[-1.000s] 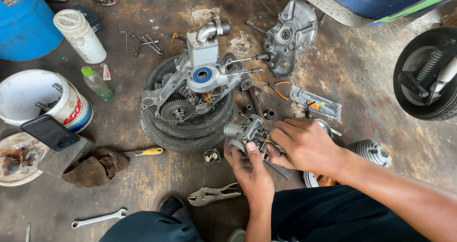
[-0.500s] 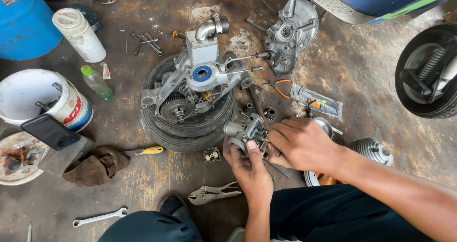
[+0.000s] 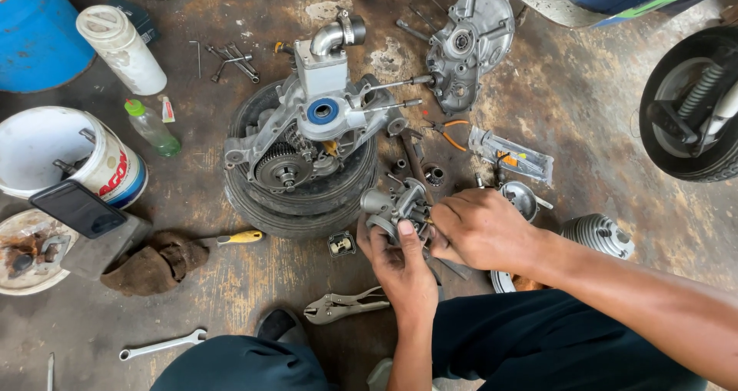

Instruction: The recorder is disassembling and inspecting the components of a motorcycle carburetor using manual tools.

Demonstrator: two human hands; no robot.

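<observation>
Just below the middle of the frame, the left hand [image 3: 403,264] cups a small grey metal carburetor [image 3: 396,206] from underneath, fingers curled round its body. The right hand [image 3: 480,228] is closed against its right side, fingertips pinched at it; whether they grip a tool cannot be told. Directly above, an engine crankcase [image 3: 311,129] lies on a tyre [image 3: 300,199], and locking pliers [image 3: 342,305] lie on the floor at lower centre.

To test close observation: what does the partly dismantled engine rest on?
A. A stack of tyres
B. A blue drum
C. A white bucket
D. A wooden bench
A: the engine sits on black stacked tyres on the floor, while the blue drum and white bucket stand apart to the left.
</observation>
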